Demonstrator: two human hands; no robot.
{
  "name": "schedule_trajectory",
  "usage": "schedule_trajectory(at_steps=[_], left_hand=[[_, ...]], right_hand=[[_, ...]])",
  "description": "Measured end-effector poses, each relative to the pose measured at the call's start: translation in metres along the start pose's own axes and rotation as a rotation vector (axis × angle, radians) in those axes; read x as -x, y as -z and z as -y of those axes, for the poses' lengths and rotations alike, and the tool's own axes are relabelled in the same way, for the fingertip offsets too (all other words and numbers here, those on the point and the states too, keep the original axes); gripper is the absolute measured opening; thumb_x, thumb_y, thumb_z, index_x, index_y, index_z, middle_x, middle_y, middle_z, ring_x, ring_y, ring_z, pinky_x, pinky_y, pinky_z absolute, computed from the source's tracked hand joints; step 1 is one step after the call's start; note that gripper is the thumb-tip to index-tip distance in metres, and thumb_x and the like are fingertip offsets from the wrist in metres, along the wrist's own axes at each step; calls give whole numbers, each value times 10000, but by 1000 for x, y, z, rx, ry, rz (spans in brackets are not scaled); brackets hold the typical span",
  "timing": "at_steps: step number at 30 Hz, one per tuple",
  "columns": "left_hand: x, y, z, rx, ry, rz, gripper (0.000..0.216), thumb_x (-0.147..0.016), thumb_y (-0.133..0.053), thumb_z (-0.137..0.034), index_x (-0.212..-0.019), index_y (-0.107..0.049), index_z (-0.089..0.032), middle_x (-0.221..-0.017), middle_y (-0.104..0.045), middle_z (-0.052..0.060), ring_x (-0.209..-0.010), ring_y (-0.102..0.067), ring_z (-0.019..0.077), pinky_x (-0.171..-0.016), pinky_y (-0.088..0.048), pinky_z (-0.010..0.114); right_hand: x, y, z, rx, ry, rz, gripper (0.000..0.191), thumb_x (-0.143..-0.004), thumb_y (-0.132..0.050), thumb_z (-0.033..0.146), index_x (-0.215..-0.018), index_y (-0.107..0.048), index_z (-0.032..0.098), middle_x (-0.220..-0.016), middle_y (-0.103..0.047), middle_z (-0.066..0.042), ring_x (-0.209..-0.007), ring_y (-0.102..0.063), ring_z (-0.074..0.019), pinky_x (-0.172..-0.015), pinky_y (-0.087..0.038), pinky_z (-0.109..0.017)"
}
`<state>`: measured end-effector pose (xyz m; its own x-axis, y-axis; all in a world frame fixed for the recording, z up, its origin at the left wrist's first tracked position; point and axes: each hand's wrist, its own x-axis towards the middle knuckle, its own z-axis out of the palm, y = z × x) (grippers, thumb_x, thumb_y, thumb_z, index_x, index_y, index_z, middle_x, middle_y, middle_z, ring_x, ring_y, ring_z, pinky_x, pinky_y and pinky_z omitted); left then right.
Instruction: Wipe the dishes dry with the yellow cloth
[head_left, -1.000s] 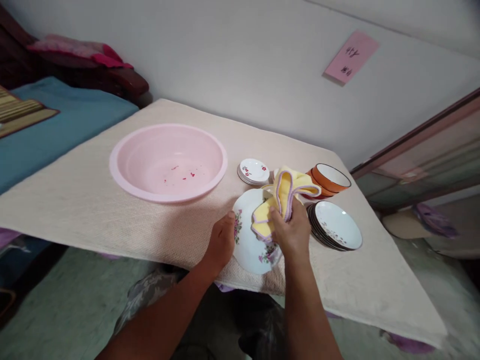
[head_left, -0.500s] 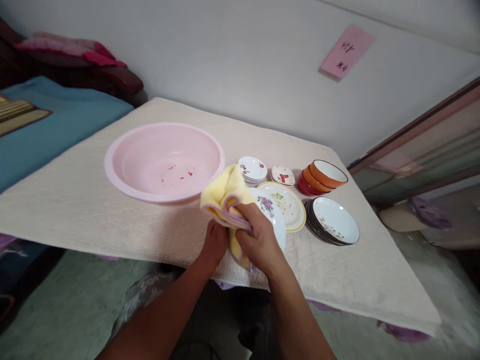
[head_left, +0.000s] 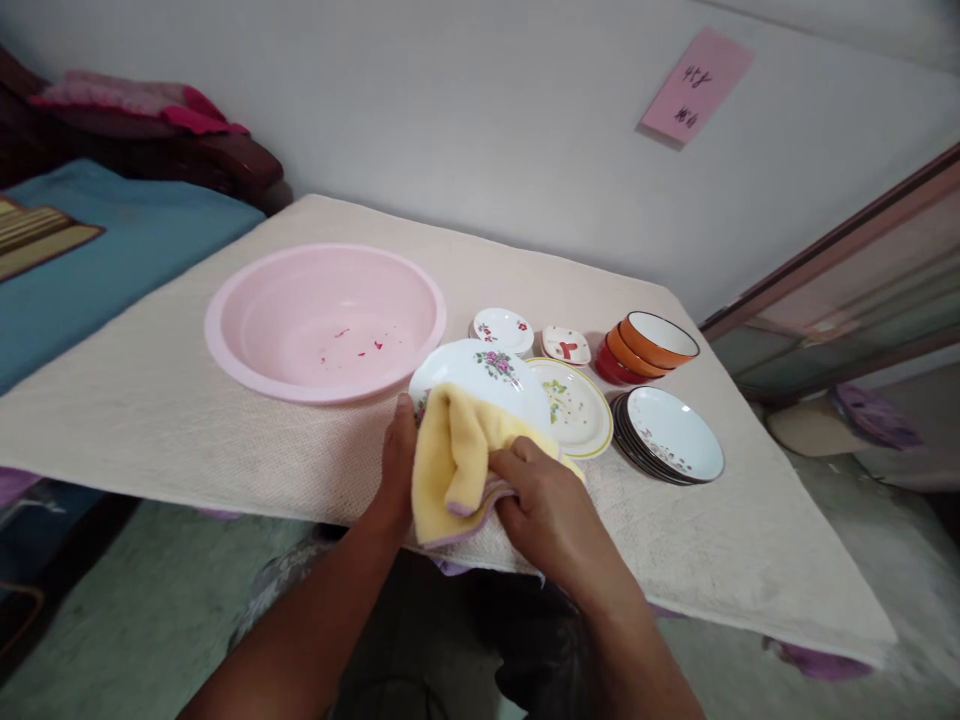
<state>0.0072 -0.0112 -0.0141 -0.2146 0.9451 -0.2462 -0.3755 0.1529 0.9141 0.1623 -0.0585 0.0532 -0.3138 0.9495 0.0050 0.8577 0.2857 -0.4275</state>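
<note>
A white plate point(head_left: 457, 365) with purple flowers is held tilted over the table's near edge. My left hand point(head_left: 397, 455) grips its left rim, thumb up along the edge, with the other fingers hidden. My right hand point(head_left: 544, 500) is closed on a yellow cloth point(head_left: 457, 455) with purple trim, which lies bunched against the plate's near part. Beyond and to the right is a yellow-rimmed plate point(head_left: 581, 405) on the table. Behind the held plate sit small flowered dishes point(head_left: 504, 328).
A pink basin point(head_left: 330, 320) stands on the cloth-covered table point(head_left: 300, 450) at left, with red bits inside. Along the right are a square red-patterned dish point(head_left: 566, 345), stacked orange and red bowls point(head_left: 652, 345) and a stack of dark-rimmed plates point(head_left: 671, 435). A wall rises behind.
The flowered plate has come round to face up more openly, showing more of its surface. My right hand has shifted right and down, and the cloth has spread over the plate's near part.
</note>
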Motion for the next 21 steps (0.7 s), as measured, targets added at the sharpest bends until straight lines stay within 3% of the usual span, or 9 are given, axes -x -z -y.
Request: schedule_trajectory(at_steps=[3, 7, 10, 13, 16, 21], left_hand=[[-2, -9, -1, 97, -1, -101, 477, -882, -387, -525, -1032, -652, -159, -990, -695, 93, -967, -629, 238, -779, -504, 324], [-3, -15, 4, 165, 51, -23, 497, -839, -452, -551, -1055, -638, -144, -944, -709, 97, -869, -659, 227, -724, -508, 317], [1, -14, 7, 117, 73, 44, 520, -826, -457, -574, -1015, -643, -127, -910, -707, 108, -834, -653, 228, -697, -496, 313], [6, -14, 9, -4, 22, 142, 513, -839, -417, -590, -863, -644, -131, -762, -679, 77, -700, -613, 194, -619, -456, 286], [13, -17, 9, -177, -98, 213, 466, -851, -418, -561, -645, -546, -163, -593, -560, 12, -565, -488, 138, -545, -377, 260], [21, -20, 8, -279, -193, 289, 410, -890, -366, -485, -628, -471, -186, -584, -472, -6, -566, -408, 129, -542, -334, 256]], right_hand=[[-4, -3, -31, 15, -108, -137, 333, -750, -465, 140, -1006, -643, 258, -894, -565, -35, -801, -559, -179, -698, -404, -282], [-10, -7, -67, -29, -270, -427, 309, -748, -483, 200, -993, -670, 216, -877, -606, -49, -822, -579, -201, -754, -436, -320], [-12, -7, -76, -119, -325, -608, 321, -742, -497, 226, -1015, -662, 189, -930, -647, -56, -873, -588, -207, -816, -440, -338], [-17, -11, -72, -175, -354, -619, 358, -754, -494, 257, -1071, -638, 173, -940, -657, -65, -875, -584, -216, -822, -446, -360], [-24, -21, -64, -247, -322, -563, 371, -772, -478, 268, -1098, -619, 161, -956, -654, -77, -899, -579, -223, -839, -447, -378], [-32, -31, -40, -363, -193, -526, 394, -775, -454, 205, -1148, -576, 171, -1037, -633, -76, -946, -570, -214, -862, -446, -370]])
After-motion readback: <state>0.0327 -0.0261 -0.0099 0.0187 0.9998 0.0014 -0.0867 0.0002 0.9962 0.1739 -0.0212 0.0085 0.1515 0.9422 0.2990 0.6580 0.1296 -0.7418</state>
